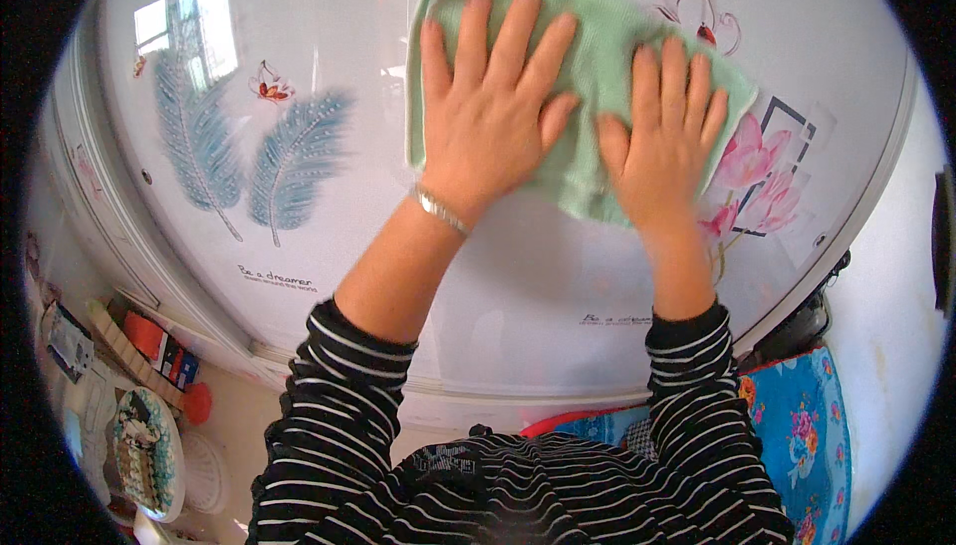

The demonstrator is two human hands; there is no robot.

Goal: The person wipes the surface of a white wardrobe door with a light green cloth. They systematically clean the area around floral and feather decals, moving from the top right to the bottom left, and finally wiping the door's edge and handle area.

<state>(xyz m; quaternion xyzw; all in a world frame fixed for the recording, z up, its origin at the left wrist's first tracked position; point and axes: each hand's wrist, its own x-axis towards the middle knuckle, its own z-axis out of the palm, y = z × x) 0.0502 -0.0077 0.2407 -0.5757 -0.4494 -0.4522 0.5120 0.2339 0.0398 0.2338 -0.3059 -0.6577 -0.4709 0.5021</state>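
Note:
A light green cloth (pixel 597 15) lies spread against a glossy white sliding door panel (pixel 508 299) decorated with feathers, butterflies and pink flowers. My left hand (pixel 493 104) presses flat on the left half of the cloth, fingers spread and pointing up, with a metal bracelet at its wrist. On the cloth's right half rests my right hand (pixel 665 119), palm down, its fingers a little apart. Neither hand grips the cloth. The cloth's lower edge hangs between the two wrists.
At lower left stand a round patterned tray or table (pixel 175 463) and a shelf (pixel 134 358) with boxes. A blue floral cover (pixel 806 425) lies at lower right, near a dark bag-like object (pixel 795 325). The door's curved-looking frame (pixel 844 220) runs down the right.

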